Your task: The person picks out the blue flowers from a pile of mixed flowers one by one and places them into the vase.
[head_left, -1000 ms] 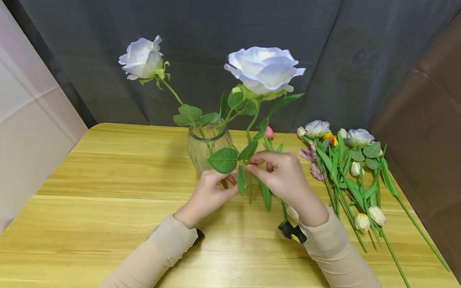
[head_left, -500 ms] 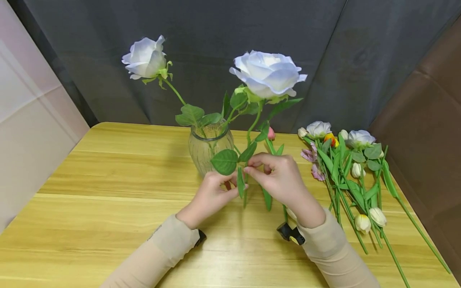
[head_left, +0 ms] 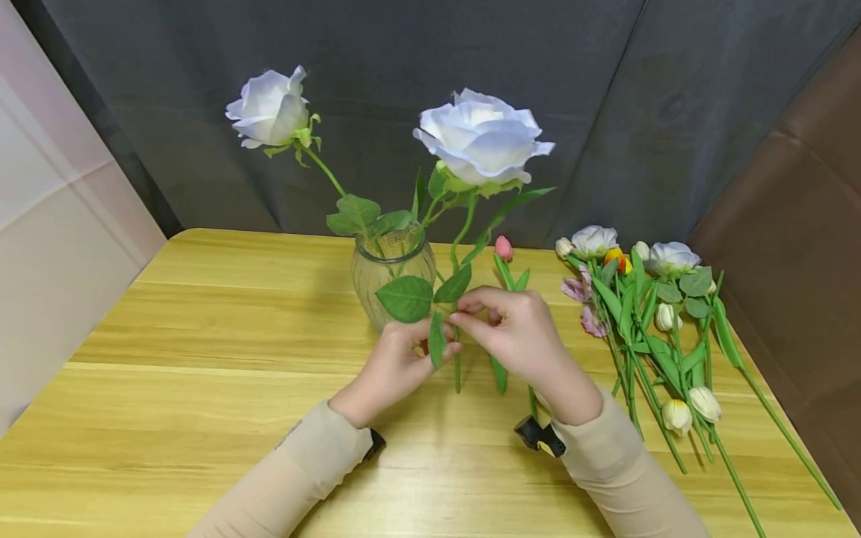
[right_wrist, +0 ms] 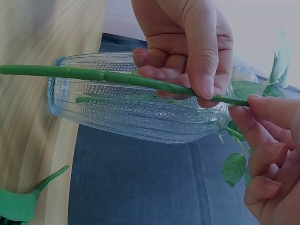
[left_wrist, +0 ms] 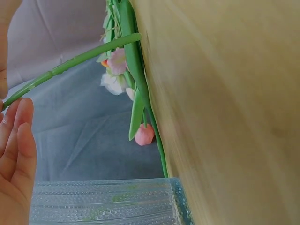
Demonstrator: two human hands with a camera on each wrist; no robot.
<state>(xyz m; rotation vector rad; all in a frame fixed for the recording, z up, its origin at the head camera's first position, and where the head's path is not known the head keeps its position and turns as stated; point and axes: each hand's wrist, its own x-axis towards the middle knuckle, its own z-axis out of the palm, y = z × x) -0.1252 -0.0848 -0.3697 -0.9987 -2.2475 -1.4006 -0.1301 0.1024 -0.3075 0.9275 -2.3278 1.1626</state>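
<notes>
A white rose (head_left: pixel 483 142) with a leafy green stem stands upright in front of me, beside the glass vase (head_left: pixel 366 288). My left hand (head_left: pixel 393 362) pinches its stem (right_wrist: pixel 117 77) between thumb and finger, as the right wrist view shows. Just above that spot, my right hand (head_left: pixel 521 332) pinches the same stem near the leaves. The lower stem juts out free below both hands. Another white rose (head_left: pixel 269 108) leans left out of the vase. In the head view, leaves partly cover the left fingers.
On the right of the wooden table (head_left: pixel 168 388) lies a loose pile of tulips, roses and other flowers (head_left: pixel 646 329). A pink tulip (head_left: pixel 504 248) lies behind my right hand. A dark curtain (head_left: pixel 377 45) hangs behind the table.
The held rose's bloom has swung a little to the left over the last half second. Both hands keep their pinch on the stem, the right one having shifted slightly left.
</notes>
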